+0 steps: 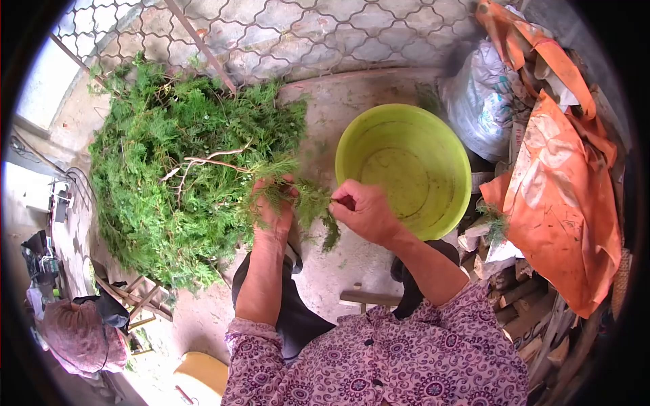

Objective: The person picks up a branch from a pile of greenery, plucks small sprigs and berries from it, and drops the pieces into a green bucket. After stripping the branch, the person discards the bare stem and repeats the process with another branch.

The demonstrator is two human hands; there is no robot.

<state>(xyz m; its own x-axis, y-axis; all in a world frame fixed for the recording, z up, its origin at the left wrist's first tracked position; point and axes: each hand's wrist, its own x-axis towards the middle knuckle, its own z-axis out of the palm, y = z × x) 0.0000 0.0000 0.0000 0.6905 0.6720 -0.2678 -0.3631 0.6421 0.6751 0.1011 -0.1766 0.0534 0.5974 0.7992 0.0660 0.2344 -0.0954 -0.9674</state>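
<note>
My left hand [274,206] is closed around a green leafy sprig [308,203], at the right edge of a large heap of green branches [183,149]. Fronds partly cover its fingers. Just right of the sprig, my right hand [364,211] is pinched, thumb against fingertips, at the near left rim of a yellow-green basin [413,169]. What the pinch holds is too small to make out. A few dark marks show inside the basin. A bare forked twig [217,161] lies on top of the heap.
A metal lattice [305,34] runs behind. White sacks [484,101], an orange sheet [558,210] and stacked firewood [521,304] stand at the right. A small wooden piece [369,298] lies between the feet. At lower left are a yellow container [203,372] and a tied bundle [81,335].
</note>
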